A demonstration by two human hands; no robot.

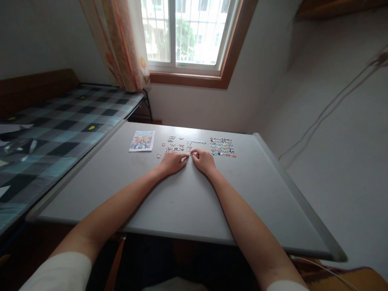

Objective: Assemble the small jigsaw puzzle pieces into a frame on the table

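resting on the grey table [194, 202], both hands sit at the centre of the frame, palms down, forearms running in from the lower corners. left hand [173, 162] and right hand [203, 161] touch at the fingertips, thumbs and forefingers drawn in to one spot at the near edge of the loose puzzle pieces [174, 146]. fingers on both hands are curled narrow, pinch-like. whether either one actually holds a piece: cannot tell, too small and partly covered by the hands themselves.

loose puzzle pieces: scattered just above the left hand, centre of frame, flat on the table. short joined strip [196, 142] lies just above the point where the hands meet. dense patch of pieces [222, 147] sits right of the strip, above and right of the right hand, not touching it. printed picture card [142, 140] lies flat to the left of the pieces, apart from the left hand.

surroundings: bed with checked cover [54, 129] along the table's left edge, left of frame. patterned curtain [118, 40] upper left. window [188, 32] top centre, daylight. cable [327, 109] runs down the right side of the frame. white sleeves [60, 270] at the bottom edge.
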